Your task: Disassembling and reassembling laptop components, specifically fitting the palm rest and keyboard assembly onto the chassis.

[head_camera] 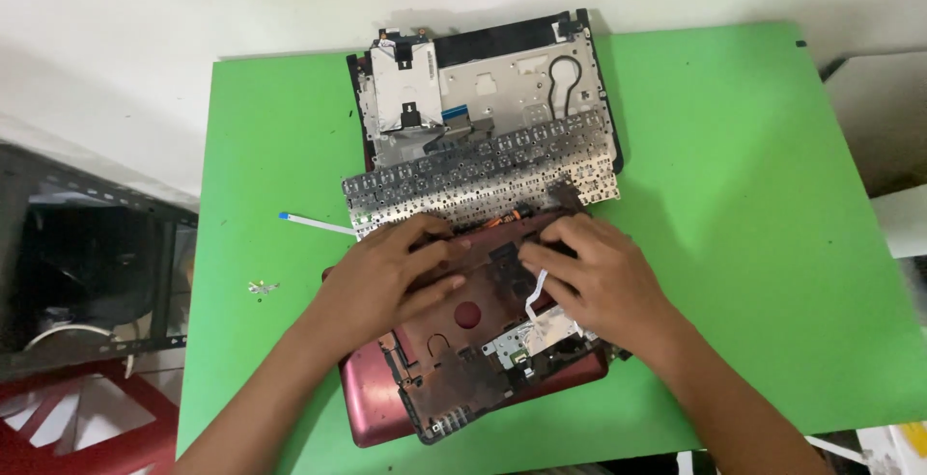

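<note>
While pressing down on the dark red laptop shell (pixel 381 417), left hand (pixel 386 277) and right hand (pixel 594 277) both gripping its inner frame (pixel 463 292), flipped keyboard (pixel 483 181) just beyond fingertips.

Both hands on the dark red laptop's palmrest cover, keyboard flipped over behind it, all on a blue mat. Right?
Not quite: the mat is green, not blue, as the head view shows. The rest holds: left hand and right hand on the palmrest cover of the dark red laptop, keyboard flipped behind.
</note>
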